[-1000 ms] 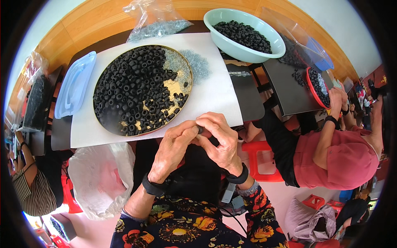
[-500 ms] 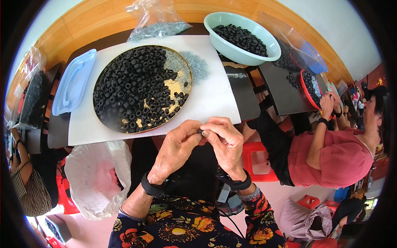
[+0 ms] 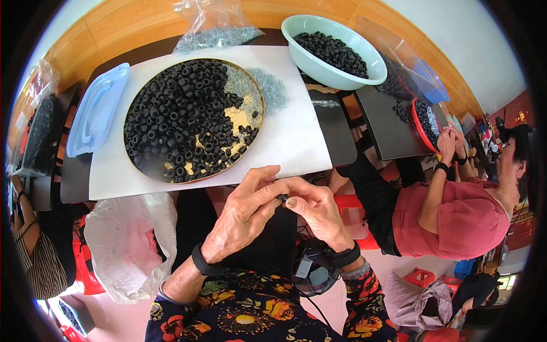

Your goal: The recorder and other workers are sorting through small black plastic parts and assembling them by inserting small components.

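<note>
Both hands meet in front of the table's near edge, around a small black piece [image 3: 282, 197] like the ring-shaped ones on the tray. My left hand [image 3: 239, 214] has its thumb and fingers closed at the piece's left side. From the other side, my right hand [image 3: 319, 214] pinches it between thumb and fingers. Fingers cover most of the piece. Beyond my hands lies a round gold tray [image 3: 238, 119] heaped with black ring-shaped pieces [image 3: 176, 108]. Small clear pieces [image 3: 270, 88] lie at the tray's right edge and spill onto the white sheet [image 3: 302, 137].
A blue plastic lid [image 3: 98, 108] lies left of the tray. Behind are a clear bag [image 3: 213, 37] of clear pieces and a pale green basin [image 3: 336, 82] of black ones. A white plastic bag [image 3: 131, 251] hangs below. At right, a person [image 3: 450, 219] works beside a red tray [image 3: 420, 126].
My hands have shifted slightly down and right. My left index finger has lifted and straightened, and more of the black piece shows between the fingertips.
</note>
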{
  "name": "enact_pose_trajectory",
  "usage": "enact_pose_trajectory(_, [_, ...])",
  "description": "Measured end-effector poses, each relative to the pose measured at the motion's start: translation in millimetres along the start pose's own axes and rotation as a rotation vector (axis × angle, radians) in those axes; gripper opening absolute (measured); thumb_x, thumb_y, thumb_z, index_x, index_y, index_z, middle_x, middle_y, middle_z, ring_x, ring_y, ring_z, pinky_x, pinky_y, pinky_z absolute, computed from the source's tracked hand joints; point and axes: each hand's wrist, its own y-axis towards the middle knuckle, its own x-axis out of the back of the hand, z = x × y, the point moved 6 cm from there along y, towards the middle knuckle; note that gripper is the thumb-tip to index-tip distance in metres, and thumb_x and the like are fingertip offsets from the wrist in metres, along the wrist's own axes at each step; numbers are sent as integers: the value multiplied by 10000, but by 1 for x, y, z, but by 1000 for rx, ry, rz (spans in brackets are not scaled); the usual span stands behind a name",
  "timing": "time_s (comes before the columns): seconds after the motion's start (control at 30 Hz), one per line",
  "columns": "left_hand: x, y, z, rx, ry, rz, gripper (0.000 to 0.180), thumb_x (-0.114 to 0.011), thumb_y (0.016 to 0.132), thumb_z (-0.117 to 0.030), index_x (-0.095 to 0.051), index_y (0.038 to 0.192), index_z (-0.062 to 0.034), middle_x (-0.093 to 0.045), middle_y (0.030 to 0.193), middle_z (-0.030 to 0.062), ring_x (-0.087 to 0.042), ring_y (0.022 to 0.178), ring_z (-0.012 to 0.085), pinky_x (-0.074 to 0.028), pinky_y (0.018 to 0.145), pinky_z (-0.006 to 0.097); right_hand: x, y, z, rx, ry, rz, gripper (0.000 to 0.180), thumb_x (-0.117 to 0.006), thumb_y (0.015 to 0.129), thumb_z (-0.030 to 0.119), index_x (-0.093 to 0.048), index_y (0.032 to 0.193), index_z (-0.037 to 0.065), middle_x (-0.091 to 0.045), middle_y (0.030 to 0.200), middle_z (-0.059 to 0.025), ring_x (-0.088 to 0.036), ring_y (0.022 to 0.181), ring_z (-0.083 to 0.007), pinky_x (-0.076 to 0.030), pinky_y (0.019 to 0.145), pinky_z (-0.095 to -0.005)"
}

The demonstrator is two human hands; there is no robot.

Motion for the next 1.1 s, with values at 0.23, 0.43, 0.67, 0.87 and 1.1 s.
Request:
enact_pose_trajectory(0.23, [1,-2,5,-27,29,57,330,-581,824,16,-600,1151,-25,-576,1134,139,-598,887,207,-488,762,297,-4,-1,-22,-68,69,143,350,-596,934,219,-596,1162,-48,-630,1021,-42,-546,888,-101,-470,807,-265])
enact_pose_trajectory(0.43, [-6,-21,22,437,-380,98,471,-599,844,-195,-455,1250,-1,-597,1012,94,-515,781,123,-446,721,260,-27,-3,-42,-74,196,98,277,-607,919,151,-618,1120,-39,-589,908,-29,-529,830,-91,-447,768,-229])
enact_pose_trajectory(0.67, [-13,-38,31,526,-277,-23,381,-666,792,-139,-498,1111,-17,-623,847,53,-444,621,68,-406,565,213,-39,-18,-65,-67,253,-47,259,-529,885,-41,-615,1128,-52,-619,902,-42,-571,817,-87,-460,764,-202])
enact_pose_trajectory(0.87, [-21,-42,38,414,-216,-43,324,-583,822,-98,-503,1122,-5,-611,834,98,-534,698,143,-456,628,272,-39,-24,-83,-100,374,-144,289,-503,875,-56,-586,1150,-86,-585,958,-47,-552,822,-99,-466,777,-232])
enact_pose_trajectory(1.1, [-8,-27,28,414,-206,157,358,-532,862,-48,-488,1214,3,-561,903,120,-556,775,173,-462,702,298,-30,-15,-73,-86,539,-113,334,-570,951,232,-597,1138,-43,-590,991,-46,-560,895,-125,-489,816,-281])
